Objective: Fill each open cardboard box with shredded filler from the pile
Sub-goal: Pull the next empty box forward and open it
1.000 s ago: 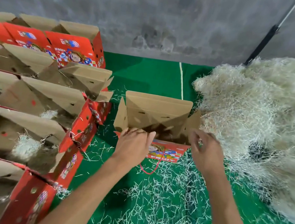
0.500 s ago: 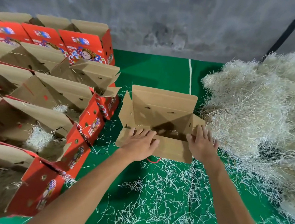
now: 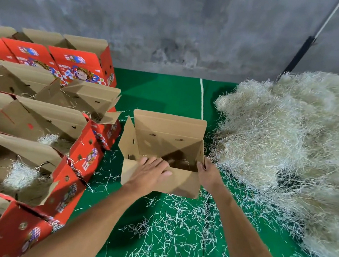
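Observation:
An open cardboard box (image 3: 163, 136) stands on the green floor mat in the middle, its flaps spread and its inside dark, with no filler visible in it. My left hand (image 3: 149, 172) lies flat with straight fingers on the box's near flap, pressing it outward. My right hand (image 3: 208, 173) grips the box's right near corner, fingers curled over the edge. A large pile of pale shredded filler (image 3: 296, 150) rises just right of the box, close to my right hand.
Rows of red printed boxes (image 3: 78, 152) with open flaps stand at the left, several holding tufts of filler (image 3: 18, 174). Loose shreds (image 3: 173, 233) litter the green mat (image 3: 169, 93). A grey wall (image 3: 158, 17) closes the back; a black pole (image 3: 298, 55) leans there.
The near flap of the middle box has folded down and outward under my left hand, hiding the red printed front. My right hand shifted to the box's right corner.

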`<control>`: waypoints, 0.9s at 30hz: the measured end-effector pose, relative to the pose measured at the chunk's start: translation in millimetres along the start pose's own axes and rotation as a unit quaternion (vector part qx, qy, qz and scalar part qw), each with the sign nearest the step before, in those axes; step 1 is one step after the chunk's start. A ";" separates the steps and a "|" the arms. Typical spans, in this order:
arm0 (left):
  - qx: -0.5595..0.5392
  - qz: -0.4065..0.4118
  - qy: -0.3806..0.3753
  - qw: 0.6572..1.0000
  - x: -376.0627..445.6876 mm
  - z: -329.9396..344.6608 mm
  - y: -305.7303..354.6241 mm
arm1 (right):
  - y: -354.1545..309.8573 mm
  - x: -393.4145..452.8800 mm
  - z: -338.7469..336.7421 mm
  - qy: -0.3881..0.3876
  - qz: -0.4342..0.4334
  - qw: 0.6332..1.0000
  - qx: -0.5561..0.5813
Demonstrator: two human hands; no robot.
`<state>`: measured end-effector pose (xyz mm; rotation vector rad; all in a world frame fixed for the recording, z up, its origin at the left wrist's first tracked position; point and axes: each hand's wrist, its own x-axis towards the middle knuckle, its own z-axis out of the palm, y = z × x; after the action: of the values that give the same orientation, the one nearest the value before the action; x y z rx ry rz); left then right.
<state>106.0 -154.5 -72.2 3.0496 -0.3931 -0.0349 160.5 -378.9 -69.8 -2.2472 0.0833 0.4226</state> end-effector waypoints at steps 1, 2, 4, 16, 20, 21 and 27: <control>0.010 -0.004 0.015 1.000 3.1 3.4 2.1 | -0.9 -0.3 -0.2 0.004 0.005 1.000 -0.002; 0.015 -0.008 0.026 1.000 6.5 5.8 3.8 | -2.4 0.2 -0.8 0.008 0.006 1.000 -0.008; 0.011 -0.006 0.023 1.000 11.1 6.8 4.9 | -3.7 -1.2 -2.2 0.013 0.004 1.000 -0.027; -0.178 0.014 0.027 0.984 9.9 -24.7 22.5 | -6.3 -22.8 4.0 0.052 -0.024 0.995 -0.084; -0.214 0.056 0.070 0.973 42.0 -33.6 67.4 | -1.3 -21.6 -34.0 0.073 0.007 0.997 -0.012; -0.209 0.080 0.083 0.971 52.1 -36.2 79.2 | 3.2 -22.4 -44.7 0.073 0.010 0.997 0.022; -0.313 0.127 0.011 0.941 122.2 -54.6 152.2 | 45.7 -19.1 -115.8 0.177 -0.047 0.980 0.082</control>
<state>187.4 -329.0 -8.9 2.3534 -0.6295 -0.0911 165.1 -497.4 -27.2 -2.1290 0.1903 -0.0384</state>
